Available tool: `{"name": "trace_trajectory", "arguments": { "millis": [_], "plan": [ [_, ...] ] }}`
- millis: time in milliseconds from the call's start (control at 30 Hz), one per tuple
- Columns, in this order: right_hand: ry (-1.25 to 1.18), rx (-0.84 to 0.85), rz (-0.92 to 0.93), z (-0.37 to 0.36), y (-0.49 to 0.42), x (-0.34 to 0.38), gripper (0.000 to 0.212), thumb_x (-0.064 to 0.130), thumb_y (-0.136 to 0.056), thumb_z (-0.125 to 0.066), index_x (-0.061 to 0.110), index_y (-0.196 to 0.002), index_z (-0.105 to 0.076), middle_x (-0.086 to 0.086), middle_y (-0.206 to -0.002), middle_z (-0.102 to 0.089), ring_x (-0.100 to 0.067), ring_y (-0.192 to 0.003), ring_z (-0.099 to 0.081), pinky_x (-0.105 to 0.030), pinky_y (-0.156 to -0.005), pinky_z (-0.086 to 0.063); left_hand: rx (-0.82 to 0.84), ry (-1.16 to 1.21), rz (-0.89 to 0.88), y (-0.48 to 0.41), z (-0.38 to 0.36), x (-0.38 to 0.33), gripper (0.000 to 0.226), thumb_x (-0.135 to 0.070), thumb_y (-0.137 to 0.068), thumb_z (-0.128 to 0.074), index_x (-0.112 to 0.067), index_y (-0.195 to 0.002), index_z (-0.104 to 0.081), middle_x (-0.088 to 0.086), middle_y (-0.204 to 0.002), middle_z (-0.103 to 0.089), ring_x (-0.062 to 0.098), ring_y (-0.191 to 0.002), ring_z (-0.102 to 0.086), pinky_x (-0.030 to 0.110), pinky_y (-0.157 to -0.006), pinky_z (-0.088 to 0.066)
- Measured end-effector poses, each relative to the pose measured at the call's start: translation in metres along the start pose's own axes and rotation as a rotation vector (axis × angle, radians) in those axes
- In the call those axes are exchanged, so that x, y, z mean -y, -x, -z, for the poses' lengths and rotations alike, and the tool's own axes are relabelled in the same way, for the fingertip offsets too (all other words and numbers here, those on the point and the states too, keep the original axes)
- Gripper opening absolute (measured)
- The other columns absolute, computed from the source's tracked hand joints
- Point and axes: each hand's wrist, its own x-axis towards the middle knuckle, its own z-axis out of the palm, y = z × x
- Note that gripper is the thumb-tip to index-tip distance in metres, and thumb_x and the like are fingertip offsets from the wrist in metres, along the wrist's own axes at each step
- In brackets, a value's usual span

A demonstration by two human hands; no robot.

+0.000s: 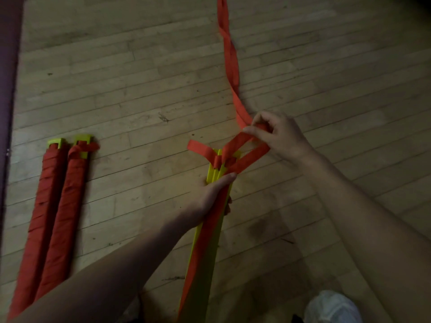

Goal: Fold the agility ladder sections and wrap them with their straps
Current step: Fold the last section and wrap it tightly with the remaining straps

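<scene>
A stack of yellow ladder rungs [205, 257] runs from the bottom centre up toward the middle, with an orange strap lying along it. My left hand [210, 194] grips the stack just below its top end. My right hand [277, 136] pinches the orange strap [231, 64] to the right of the top end, where the strap loops and crosses over the rungs. The loose strap trails away across the floor to the top edge. A short strap tail [198, 148] sticks out to the left of the rung tops.
Two bundles of rungs wrapped fully in orange strap [56, 210] lie side by side on the wooden floor [140, 94] at the left, yellow ends showing at their tops. A dark wall edge [9, 89] runs down the far left. A white shoe [333, 308] shows at bottom right.
</scene>
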Motion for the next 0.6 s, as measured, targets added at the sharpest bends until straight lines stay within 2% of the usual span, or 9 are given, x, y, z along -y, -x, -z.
{"name": "trace_trajectory", "arguments": {
  "millis": [67, 133, 200, 267, 333, 367, 467, 533, 600],
  "plan": [
    [0.228, 0.076, 0.11, 0.008, -0.005, 0.005, 0.042, 0.06, -0.07, -0.07, 0.02, -0.076, -0.058, 0.018, -0.073, -0.049, -0.014, -0.082, -0.047, -0.034, -0.079, -0.037, -0.063, -0.026, 0.004, -0.002, -0.001, 0.002, 0.051, -0.043, -0.084, -0.067, -0.004, -0.112, -0.052, 0.016, -0.073, -0.063, 0.025, -0.056, -0.062, 0.032, -0.054, -0.053],
    [0.406, 0.248, 0.024, 0.014, -0.006, 0.004, 0.059, 0.085, -0.056, -0.053, 0.027, -0.072, -0.053, 0.011, -0.077, -0.052, -0.015, -0.087, -0.048, -0.036, -0.089, -0.033, -0.115, -0.037, -0.016, -0.003, -0.001, 0.003, 0.049, -0.041, -0.085, -0.067, -0.004, -0.112, -0.053, 0.015, -0.073, -0.062, 0.023, -0.054, -0.062, 0.03, -0.051, -0.053],
    [0.548, 0.375, -0.081, 0.016, 0.001, -0.002, 0.075, 0.099, -0.049, -0.031, 0.03, -0.066, -0.056, 0.008, -0.076, -0.053, -0.016, -0.09, -0.051, -0.034, -0.089, -0.028, -0.17, -0.034, -0.043, -0.004, 0.003, 0.002, 0.041, -0.037, -0.086, -0.067, -0.004, -0.107, -0.055, 0.016, -0.074, -0.061, 0.021, -0.052, -0.061, 0.027, -0.047, -0.052],
    [0.637, 0.466, -0.143, 0.016, 0.013, -0.013, 0.082, 0.099, -0.048, -0.023, 0.035, -0.074, -0.068, 0.009, -0.077, -0.056, -0.015, -0.099, -0.054, -0.034, -0.091, -0.026, -0.223, -0.025, -0.053, -0.006, 0.01, 0.001, 0.033, -0.036, -0.087, -0.067, -0.006, -0.098, -0.059, 0.017, -0.075, -0.062, 0.021, -0.053, -0.062, 0.027, -0.045, -0.052],
    [0.687, 0.517, -0.188, 0.016, 0.031, -0.026, 0.062, 0.091, -0.059, -0.037, 0.037, -0.068, -0.068, 0.011, -0.073, -0.059, -0.015, -0.104, -0.057, -0.034, -0.094, -0.027, -0.254, -0.019, -0.042, -0.008, 0.02, -0.001, 0.031, -0.037, -0.087, -0.067, -0.008, -0.091, -0.059, 0.017, -0.075, -0.064, 0.024, -0.056, -0.063, 0.029, -0.048, -0.055],
    [0.664, 0.534, -0.233, 0.017, 0.04, -0.032, 0.052, 0.084, -0.065, -0.047, 0.035, -0.056, -0.061, 0.013, -0.065, -0.056, -0.015, -0.1, -0.059, -0.033, -0.092, -0.029, -0.264, -0.023, -0.037, -0.01, 0.024, -0.001, 0.032, -0.039, -0.086, -0.067, -0.008, -0.09, -0.059, 0.017, -0.075, -0.065, 0.026, -0.057, -0.064, 0.032, -0.051, -0.056],
    [0.352, 0.601, -0.483, 0.012, 0.065, -0.047, 0.058, 0.074, -0.07, -0.055, 0.022, -0.045, -0.059, 0.008, -0.048, -0.053, -0.005, -0.058, -0.056, -0.024, -0.067, -0.038, -0.293, -0.035, -0.04, -0.015, 0.033, -0.005, 0.045, -0.046, -0.083, -0.068, -0.003, -0.097, -0.061, 0.015, -0.075, -0.068, 0.026, -0.058, -0.067, 0.035, -0.056, -0.058],
    [0.056, 0.663, -0.674, 0.001, 0.077, -0.045, 0.062, 0.061, -0.086, -0.047, 0.013, -0.05, -0.06, 0.005, -0.044, -0.054, -0.002, -0.045, -0.05, -0.016, -0.056, -0.039, -0.306, -0.041, -0.039, -0.017, 0.034, -0.009, 0.051, -0.05, -0.081, -0.068, -0.002, -0.099, -0.06, 0.014, -0.075, -0.069, 0.024, -0.057, -0.068, 0.033, -0.055, -0.057],
    [-0.047, 0.761, -0.79, -0.011, 0.083, -0.042, 0.068, 0.058, -0.095, -0.031, 0.008, -0.06, -0.061, 0.001, -0.051, -0.061, -0.007, -0.049, -0.055, -0.019, -0.059, -0.046, -0.305, -0.037, -0.038, -0.018, 0.033, -0.013, 0.051, -0.05, -0.081, -0.068, -0.002, -0.098, -0.06, 0.015, -0.075, -0.069, 0.025, -0.057, -0.068, 0.034, -0.056, -0.058]
  ]
}}
